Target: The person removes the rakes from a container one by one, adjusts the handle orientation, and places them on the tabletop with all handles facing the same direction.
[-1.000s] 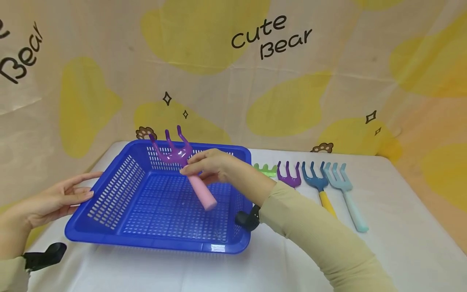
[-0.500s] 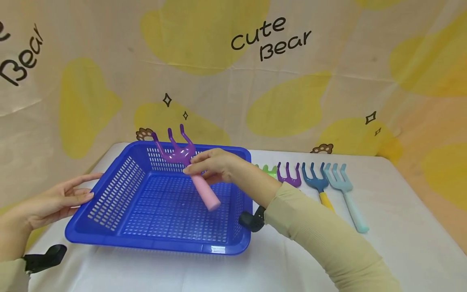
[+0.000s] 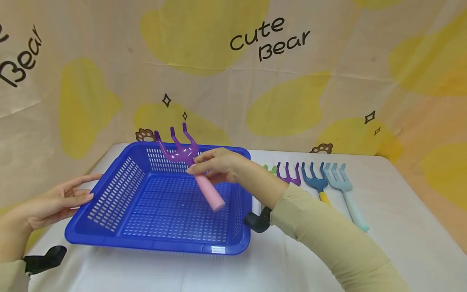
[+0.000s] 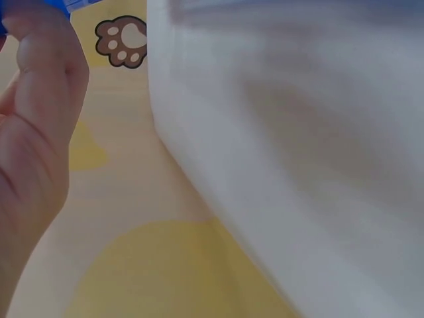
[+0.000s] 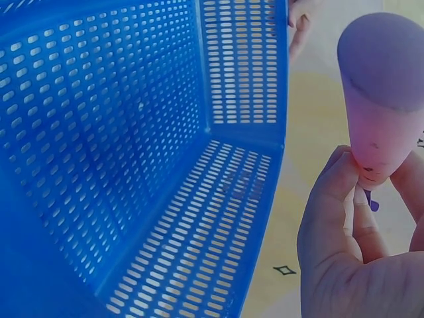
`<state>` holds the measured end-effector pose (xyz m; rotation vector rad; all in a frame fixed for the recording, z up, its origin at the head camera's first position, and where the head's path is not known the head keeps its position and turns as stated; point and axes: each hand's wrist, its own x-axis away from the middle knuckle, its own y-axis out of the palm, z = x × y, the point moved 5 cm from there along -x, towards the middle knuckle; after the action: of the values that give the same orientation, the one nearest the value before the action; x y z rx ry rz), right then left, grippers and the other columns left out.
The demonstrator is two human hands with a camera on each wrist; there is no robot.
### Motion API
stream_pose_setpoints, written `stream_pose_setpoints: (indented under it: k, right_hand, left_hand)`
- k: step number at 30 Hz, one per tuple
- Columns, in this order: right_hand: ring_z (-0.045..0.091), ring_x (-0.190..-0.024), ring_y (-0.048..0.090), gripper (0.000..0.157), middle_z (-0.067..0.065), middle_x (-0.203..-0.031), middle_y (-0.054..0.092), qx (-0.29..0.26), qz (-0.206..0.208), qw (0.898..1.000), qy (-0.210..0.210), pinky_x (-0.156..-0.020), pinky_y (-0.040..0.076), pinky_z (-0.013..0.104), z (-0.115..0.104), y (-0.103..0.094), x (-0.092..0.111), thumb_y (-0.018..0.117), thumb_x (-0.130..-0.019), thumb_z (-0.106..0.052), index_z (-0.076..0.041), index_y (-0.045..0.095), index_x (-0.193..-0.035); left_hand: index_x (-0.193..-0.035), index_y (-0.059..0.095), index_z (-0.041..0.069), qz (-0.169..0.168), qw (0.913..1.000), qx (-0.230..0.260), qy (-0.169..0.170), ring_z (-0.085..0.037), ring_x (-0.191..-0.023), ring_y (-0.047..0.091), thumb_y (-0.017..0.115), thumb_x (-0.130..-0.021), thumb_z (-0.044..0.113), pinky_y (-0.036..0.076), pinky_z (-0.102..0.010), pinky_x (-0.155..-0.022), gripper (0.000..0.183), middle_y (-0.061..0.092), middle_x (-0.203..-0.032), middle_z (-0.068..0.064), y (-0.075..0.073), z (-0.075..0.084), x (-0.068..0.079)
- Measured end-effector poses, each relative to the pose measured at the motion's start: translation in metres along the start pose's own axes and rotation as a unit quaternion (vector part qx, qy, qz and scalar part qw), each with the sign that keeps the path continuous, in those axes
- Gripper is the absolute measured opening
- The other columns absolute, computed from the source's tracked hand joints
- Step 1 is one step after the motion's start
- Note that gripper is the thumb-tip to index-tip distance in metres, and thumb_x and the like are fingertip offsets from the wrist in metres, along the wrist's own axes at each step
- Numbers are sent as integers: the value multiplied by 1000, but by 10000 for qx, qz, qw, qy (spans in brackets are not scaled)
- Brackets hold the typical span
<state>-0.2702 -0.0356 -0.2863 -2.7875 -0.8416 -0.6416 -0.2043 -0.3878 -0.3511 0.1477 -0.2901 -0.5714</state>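
Note:
In the head view my left hand [image 3: 60, 200] grips the left rim of an empty blue plastic basket [image 3: 153, 246], thumb on the near side and other fingers partly hidden behind the rim. My right hand [image 3: 220, 164] holds a small hand rake [image 3: 209, 192] with purple tines and a pink handle. It pinches the rake near the neck, over the basket. The tines point up and away, past the back rim. In the right wrist view the pink handle's end [image 5: 384, 73] faces the camera, beside the basket.
Right of the basket, several other hand rakes lie in a row on the white cloth: a green one [image 3: 271, 168], a purple one [image 3: 290, 177], a blue one with a yellow handle [image 3: 316, 180] and a pale blue one [image 3: 343, 182]. A patterned curtain [image 3: 292, 101] hangs behind.
My right hand has drifted slightly to the right with the hand rake, and the forearm now covers more of the green rake. The left hand and the basket stay put.

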Motion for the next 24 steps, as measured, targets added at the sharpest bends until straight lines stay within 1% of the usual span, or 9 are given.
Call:
stream_pose_setpoints:
  k: [6, 14, 19, 24]
  right_hand:
    - [21, -79, 60, 31, 9, -96, 60, 11, 27, 10000, -30, -69, 55, 31, 3, -2, 1, 75, -79, -11, -7, 65, -108]
    - [23, -83, 61, 34, 11, -101, 60, -170, 115, 9998, -77, -72, 56, 34, 2, -11, 2, 74, -79, -10, -6, 62, -111]
    - [23, -83, 60, 33, 10, -101, 59, -178, 111, 9998, -59, -70, 55, 32, 1, -13, 4, 73, -81, -10, -6, 61, -111]
    - [22, -82, 59, 31, 9, -99, 58, -184, 104, 9997, -100, -67, 55, 30, 0, -15, 7, 72, -81, -9, -6, 61, -110]
  left_hand:
    - [-128, 53, 39, -150, 9998, 91, 49, -25, -97, 64, 31, -100, -2, 52, -40, -82, 55, 65, -109, -6, 1, -2, 2]
    - [-127, 52, 41, -25, 9999, -105, 2, -24, -95, 65, 33, -100, 0, 52, -39, -81, 53, 66, -108, -5, 0, -1, 1]
    - [-126, 52, 42, 12, 9998, -201, -32, -25, -95, 65, 33, -100, 0, 53, -39, -81, 53, 66, -108, -5, 0, 0, 0]
    - [-126, 52, 42, 21, 9998, -192, -51, -25, -95, 65, 33, -100, 0, 53, -39, -81, 53, 66, -108, -5, 1, 1, -1]
